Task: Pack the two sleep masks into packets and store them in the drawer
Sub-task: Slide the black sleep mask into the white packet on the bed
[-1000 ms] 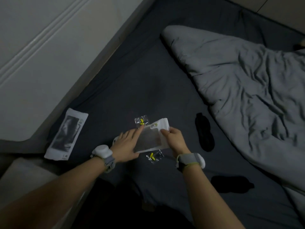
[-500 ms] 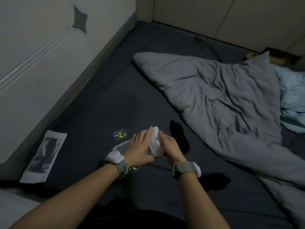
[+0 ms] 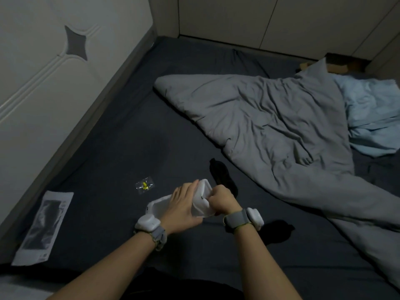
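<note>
Both my hands hold a white packet [image 3: 201,201] just above the dark bed sheet. My left hand [image 3: 183,207] grips its left side and my right hand [image 3: 220,199] pinches its open right end, which bulges. A black sleep mask [image 3: 223,175] lies on the sheet just beyond my right hand. A second black sleep mask [image 3: 278,233] lies to the right of my right wrist. Another packet [image 3: 42,227], white-edged with a dark content showing through, lies flat at the far left near the headboard.
A small clear bag with yellow earplugs [image 3: 144,185] lies left of the held packet. A rumpled grey duvet [image 3: 270,131] covers the right half of the bed, with a light blue cloth [image 3: 372,113] behind it. A padded headboard [image 3: 54,68] runs along the left.
The view has tilted up and the room's far wall now shows. My hands have bent the held packet and spread its right end wider. The second earplug bag is now hidden under my hands.
</note>
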Demonstrator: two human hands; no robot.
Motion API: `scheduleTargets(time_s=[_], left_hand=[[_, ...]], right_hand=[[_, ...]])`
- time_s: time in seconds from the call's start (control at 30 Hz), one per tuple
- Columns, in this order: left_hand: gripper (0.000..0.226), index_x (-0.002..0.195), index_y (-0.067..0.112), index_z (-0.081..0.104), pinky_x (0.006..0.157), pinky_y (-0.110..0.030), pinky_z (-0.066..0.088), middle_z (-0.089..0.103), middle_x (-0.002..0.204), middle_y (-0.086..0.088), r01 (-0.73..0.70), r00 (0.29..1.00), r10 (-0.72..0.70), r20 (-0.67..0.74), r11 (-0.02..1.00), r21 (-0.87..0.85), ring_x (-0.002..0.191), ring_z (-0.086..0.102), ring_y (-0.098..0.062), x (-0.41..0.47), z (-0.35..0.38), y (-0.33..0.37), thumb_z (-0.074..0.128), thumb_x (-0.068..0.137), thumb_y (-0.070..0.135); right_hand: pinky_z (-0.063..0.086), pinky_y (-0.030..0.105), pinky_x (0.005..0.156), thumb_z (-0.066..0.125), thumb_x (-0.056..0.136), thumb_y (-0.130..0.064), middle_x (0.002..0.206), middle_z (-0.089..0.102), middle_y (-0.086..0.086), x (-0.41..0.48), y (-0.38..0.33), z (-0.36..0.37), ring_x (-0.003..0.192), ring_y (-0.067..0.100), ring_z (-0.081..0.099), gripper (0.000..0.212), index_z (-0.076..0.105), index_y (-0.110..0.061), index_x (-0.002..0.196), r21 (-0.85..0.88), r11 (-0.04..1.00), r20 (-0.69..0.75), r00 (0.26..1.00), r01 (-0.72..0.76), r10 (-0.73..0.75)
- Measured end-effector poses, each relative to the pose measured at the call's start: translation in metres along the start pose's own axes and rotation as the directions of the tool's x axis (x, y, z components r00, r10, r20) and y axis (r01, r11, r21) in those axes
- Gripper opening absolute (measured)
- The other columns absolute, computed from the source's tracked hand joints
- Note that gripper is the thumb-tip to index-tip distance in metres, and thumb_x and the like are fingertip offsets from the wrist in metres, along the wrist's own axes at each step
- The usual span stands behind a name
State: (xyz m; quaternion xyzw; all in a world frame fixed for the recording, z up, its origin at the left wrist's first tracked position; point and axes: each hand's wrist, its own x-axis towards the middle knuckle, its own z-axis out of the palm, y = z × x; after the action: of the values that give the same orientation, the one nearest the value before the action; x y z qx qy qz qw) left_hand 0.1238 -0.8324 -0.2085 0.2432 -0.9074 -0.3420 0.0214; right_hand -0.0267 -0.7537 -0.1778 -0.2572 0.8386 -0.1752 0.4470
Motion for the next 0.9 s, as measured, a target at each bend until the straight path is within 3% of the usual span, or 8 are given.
scheduleTargets(time_s=[0.13,0.23,0.4,0.5,0.63,0.73,0.83,0.9], left_hand=[[0.117,0.153,0.018,0.006,0.116,-0.045,0.02,0.027,0.145,0.001,0.069,0.995,-0.072,0.069,0.997,0.041,0.133,0.028,-0.019,0.012,0.019,0.022,0.069,0.062,0.057],[0.105,0.149,0.025,0.017,0.113,-0.046,0.023,0.035,0.136,0.006,0.026,0.997,-0.033,0.071,0.995,0.099,0.126,0.037,-0.018,0.02,0.036,0.035,0.061,0.06,0.06],[0.086,0.14,0.025,0.031,0.115,-0.05,0.021,0.042,0.128,0.005,-0.111,0.987,0.087,0.137,0.977,0.18,0.118,0.045,-0.019,0.033,0.071,0.05,0.061,0.066,0.057],[0.082,0.138,0.026,0.034,0.116,-0.05,0.02,0.042,0.126,0.005,-0.105,0.978,0.071,0.196,0.98,0.171,0.116,0.044,-0.018,0.04,0.092,0.058,0.057,0.066,0.06],[0.083,0.137,0.025,0.035,0.113,-0.05,0.023,0.042,0.126,0.005,-0.058,0.966,0.008,0.258,0.981,0.186,0.117,0.045,-0.02,0.048,0.123,0.061,0.062,0.066,0.059],[0.074,0.13,0.027,0.039,0.106,-0.046,0.03,0.044,0.12,0.008,-0.039,0.961,-0.022,0.274,0.976,0.214,0.11,0.047,-0.018,0.053,0.151,0.06,0.058,0.066,0.059],[0.061,0.118,0.03,0.042,0.099,-0.045,0.038,0.045,0.108,0.013,-0.016,0.952,-0.059,0.3,0.971,0.24,0.101,0.047,-0.014,0.054,0.18,0.055,0.053,0.065,0.057],[0.048,0.107,0.028,0.047,0.089,-0.047,0.047,0.045,0.09,0.011,0.023,0.949,-0.109,0.296,0.96,0.278,0.086,0.05,-0.017,0.055,0.197,0.051,0.046,0.063,0.048]], right_hand=[[0.052,0.037,0.067,0.062,0.09,-0.03,0.07,0.054,0.004,0.0,0.023,0.001,0.08,0.03,0.062,0.034,0.05,-0.013,0.064,0.102,0.993,-0.06,0.996,-0.059,0.066],[0.043,0.032,0.062,0.06,0.085,-0.023,0.067,0.054,0.004,0.0,0.049,0.001,0.074,0.029,0.058,0.03,0.048,-0.013,0.059,0.195,0.974,-0.097,0.986,-0.118,0.139],[0.047,0.033,0.061,0.058,0.089,-0.025,0.064,0.063,0.008,0.004,0.105,-0.007,0.068,0.024,0.061,0.036,0.057,-0.011,0.056,0.45,0.882,-0.03,0.985,-0.139,0.17],[0.048,0.028,0.056,0.064,0.091,-0.037,0.072,0.065,0.01,0.004,0.147,-0.013,0.066,0.02,0.059,0.035,0.07,-0.005,0.079,0.663,0.732,0.093,0.988,-0.154,0.124],[0.048,0.027,0.056,0.061,0.095,-0.035,0.083,0.069,0.012,0.02,0.218,-0.017,0.065,0.019,0.061,0.028,0.067,-0.008,0.098,0.84,0.458,0.169,0.941,-0.293,0.293],[0.046,0.029,0.059,0.054,0.1,-0.027,0.091,0.066,0.014,0.038,0.277,-0.01,0.071,0.02,0.061,0.026,0.059,-0.003,0.111,0.863,0.314,0.205,0.842,-0.396,0.499],[0.047,0.035,0.061,0.058,0.098,-0.024,0.098,0.065,0.016,0.05,0.332,0.007,0.077,0.024,0.062,0.041,0.055,0.006,0.126,0.862,0.141,0.304,0.72,-0.486,0.624],[0.053,0.039,0.065,0.066,0.094,-0.026,0.093,0.063,0.014,0.056,0.353,0.015,0.084,0.028,0.062,0.043,0.058,0.007,0.121,0.841,0.126,0.327,0.679,-0.526,0.657]])
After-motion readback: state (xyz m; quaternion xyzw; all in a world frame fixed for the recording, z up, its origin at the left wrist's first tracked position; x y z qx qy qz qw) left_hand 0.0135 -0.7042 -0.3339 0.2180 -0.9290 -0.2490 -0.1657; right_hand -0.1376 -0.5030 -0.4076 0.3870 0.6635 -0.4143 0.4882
